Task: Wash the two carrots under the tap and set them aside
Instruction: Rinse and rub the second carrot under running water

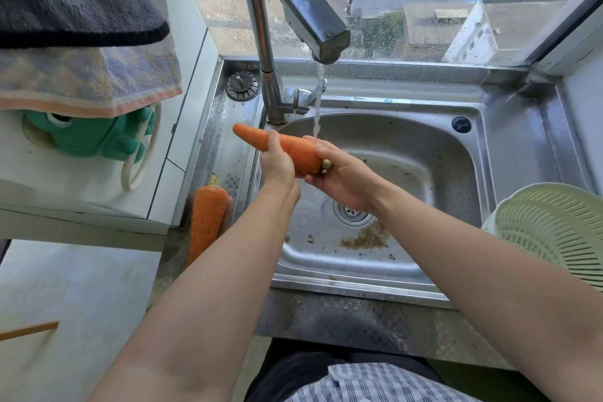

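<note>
An orange carrot is held level over the steel sink, its thin tip pointing left. My left hand wraps its middle. My right hand cups the thick stem end. Water runs from the tap in a thin stream onto the carrot where my right fingers meet it. A second carrot lies on the sink's left draining ledge, partly hidden behind my left forearm.
A pale green plastic colander sits at the sink's right edge. Dirt specks lie around the drain. Towels and a green glove hang at the left. A sink plug rests by the tap base.
</note>
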Available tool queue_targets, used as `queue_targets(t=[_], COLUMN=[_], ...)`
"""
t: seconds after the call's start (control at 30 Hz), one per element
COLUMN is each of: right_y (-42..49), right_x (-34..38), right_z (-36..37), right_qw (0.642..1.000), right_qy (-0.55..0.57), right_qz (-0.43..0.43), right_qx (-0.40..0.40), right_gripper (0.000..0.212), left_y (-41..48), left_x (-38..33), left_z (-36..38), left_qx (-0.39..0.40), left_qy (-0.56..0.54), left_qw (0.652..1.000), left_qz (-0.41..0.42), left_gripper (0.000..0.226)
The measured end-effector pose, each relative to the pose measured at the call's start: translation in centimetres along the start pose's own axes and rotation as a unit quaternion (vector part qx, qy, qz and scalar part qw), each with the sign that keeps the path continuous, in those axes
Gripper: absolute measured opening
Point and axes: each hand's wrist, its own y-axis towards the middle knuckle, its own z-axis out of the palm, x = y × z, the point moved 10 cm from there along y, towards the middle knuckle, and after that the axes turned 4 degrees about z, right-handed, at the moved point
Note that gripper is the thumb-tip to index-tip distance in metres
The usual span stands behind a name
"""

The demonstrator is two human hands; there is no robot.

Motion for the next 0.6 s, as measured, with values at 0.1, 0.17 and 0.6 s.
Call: queue_targets(t=[0.1, 0.17, 0.6], right_y=[0.5, 0.6, -0.3], right_x=[0.5, 0.6, 3.1], right_z=[-1.4, -1.9, -2.7], right_qw=[0.993, 0.991, 0.948], right_qy=[-0.034, -0.022, -0.161], right_qz=[-0.024, -0.018, -0.108], right_qx=[-0.113, -0.132, -0.253], right_gripper=[0.037, 0.044, 0.039], left_y=[-0.7, -0.8, -0.7], left_x=[0.2, 0.6, 1.4], left_z=[0.6, 0.8, 0.5], left_qx=[0.014, 0.016, -0.018], left_qy=[0.019, 0.005, 0.030], left_qw=[1.000, 1.000, 0.999], left_qz=[0.004, -0.005, -0.040], left_gripper=[0.046, 0.046, 0.031])
